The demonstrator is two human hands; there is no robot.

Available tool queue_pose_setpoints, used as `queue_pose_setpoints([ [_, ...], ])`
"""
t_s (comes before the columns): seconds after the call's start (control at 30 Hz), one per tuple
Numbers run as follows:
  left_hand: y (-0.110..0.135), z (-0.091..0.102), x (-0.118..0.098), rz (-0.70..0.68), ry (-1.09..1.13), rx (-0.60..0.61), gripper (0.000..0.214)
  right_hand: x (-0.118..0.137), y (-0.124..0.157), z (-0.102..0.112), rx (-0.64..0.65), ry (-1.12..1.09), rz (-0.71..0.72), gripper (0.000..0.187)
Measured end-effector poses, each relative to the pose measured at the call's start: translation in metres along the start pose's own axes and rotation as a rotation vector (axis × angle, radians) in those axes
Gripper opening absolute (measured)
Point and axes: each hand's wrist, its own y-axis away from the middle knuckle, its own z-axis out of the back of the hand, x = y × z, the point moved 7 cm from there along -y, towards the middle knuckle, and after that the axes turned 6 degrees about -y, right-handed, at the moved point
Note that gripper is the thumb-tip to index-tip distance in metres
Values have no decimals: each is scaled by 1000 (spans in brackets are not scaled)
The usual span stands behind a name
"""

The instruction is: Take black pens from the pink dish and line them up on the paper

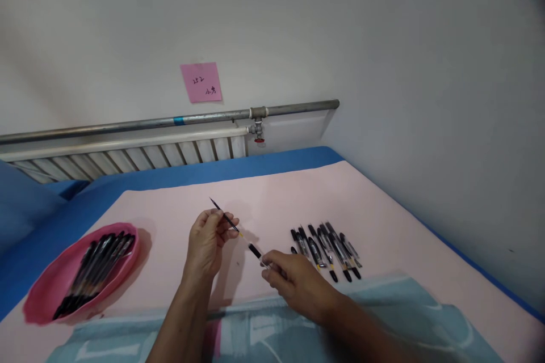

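Note:
In the middle of the head view, my left hand pinches a thin dark gel pen refill, its pointed tip up and to the left. My right hand is closed around a clear pen barrel with a black grip. The refill's yellowish lower end lines up with the barrel's open end; I cannot tell whether it is inside. Right of my right hand lie several loose pen parts, clear barrels and black caps among them. At the left, a pink basket holds several black pens.
A pink sheet covers the blue-edged surface. Along the near edge lies a teal patterned cloth. Behind stand a white radiator, a metal pipe and a red-handled valve. A pink note is on the wall.

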Motion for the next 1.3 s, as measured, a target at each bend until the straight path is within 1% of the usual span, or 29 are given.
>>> queue_pose_setpoints([
  [0.27, 3, -2, -1, 5, -1, -2, 19, 3, 0, 1, -9, 2, 12, 23],
  [0.47, 9, -13, 6, 28, -38, 78, 23, 6, -1, 4, -54, 7, 35, 20],
  [0.53, 13, -19, 9, 29, -99, 131, 21, 6, -1, 6, -82, 4, 27, 19],
  [0.6, 17, -27, 12, 38, -204, 209, 17, 6, -2, 9, -116, 5, 26, 20],
  [0.67, 24, -37, 16, 74, -314, 330, 17, 8, -1, 13, -147, -1, 41, 20],
  [0.73, 32, -46, 20, 118, -366, 454, 25, 9, -1, 18, -183, -23, 61, 21],
  [0.8, 36, -50, 22, 141, -381, 507, 31, 10, 0, 26, -246, -58, 68, 22],
  [0.87, 39, -52, 26, 130, -436, 520, 27, 8, 3, 41, -351, -103, 54, 22],
  [0.93, 44, -57, 33, 88, -561, 565, 18, 4, 6, 58, -470, -167, 37, 22],
  [1.0, 52, -67, 43, -15, -746, 641, 10, 0, 10, 72, -564, -238, 26, 23],
  [1.03, 57, -72, 47, -80, -856, 670, 7, -1, 12, 78, -591, -265, 22, 23],
  [1.1, 69, -84, 57, -205, -1067, 746, 8, -3, 14, 84, -617, -292, 12, 23],
  [1.17, 81, -94, 67, -291, -1219, 833, 10, -2, 14, 84, -613, -299, 13, 22],
  [1.23, 89, -100, 72, -344, -1328, 897, 13, 0, 14, 83, -598, -298, 28, 21],
  [1.3, 92, -101, 76, -370, -1441, 909, 19, 2, 14, 81, -584, -284, 46, 20],
])
